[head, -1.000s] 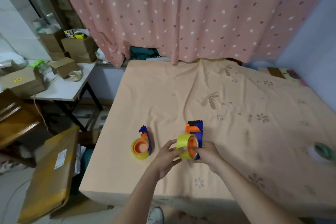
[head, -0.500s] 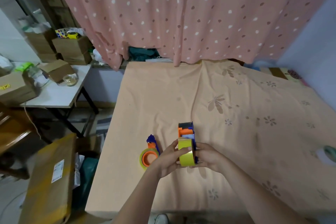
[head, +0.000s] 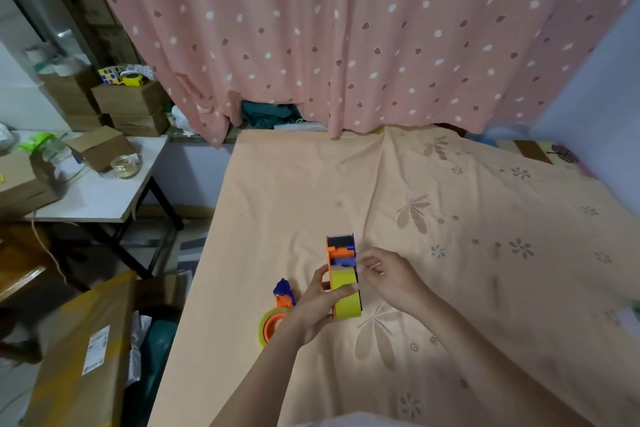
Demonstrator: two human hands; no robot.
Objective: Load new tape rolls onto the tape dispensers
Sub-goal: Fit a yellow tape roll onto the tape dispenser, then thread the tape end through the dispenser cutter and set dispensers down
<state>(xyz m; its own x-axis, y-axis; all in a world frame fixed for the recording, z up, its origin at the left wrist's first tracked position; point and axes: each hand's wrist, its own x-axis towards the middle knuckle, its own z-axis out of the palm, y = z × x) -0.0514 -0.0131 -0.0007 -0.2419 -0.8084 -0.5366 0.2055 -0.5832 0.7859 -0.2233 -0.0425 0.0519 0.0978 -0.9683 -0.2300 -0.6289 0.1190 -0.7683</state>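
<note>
Over the bed, left hand [head: 320,302] fingers clamp the yellow-green tape roll [head: 344,293] in its orange-and-blue plastic dispenser [head: 341,250]; right hand [head: 389,276], just beside, pinches near the roll's upper edge; nothing visibly held.

Two bare forearms, no sleeves visible

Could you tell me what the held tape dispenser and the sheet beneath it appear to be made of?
The tape dispenser looks like moulded plastic: solid orange and blue parts, hard edges, matte. The sheet looks like soft woven fabric, judging by its creases and printed flowers.

Glossy plastic dispenser [head: 341,250] – matt cloth bedsheet [head: 450,218]
</note>
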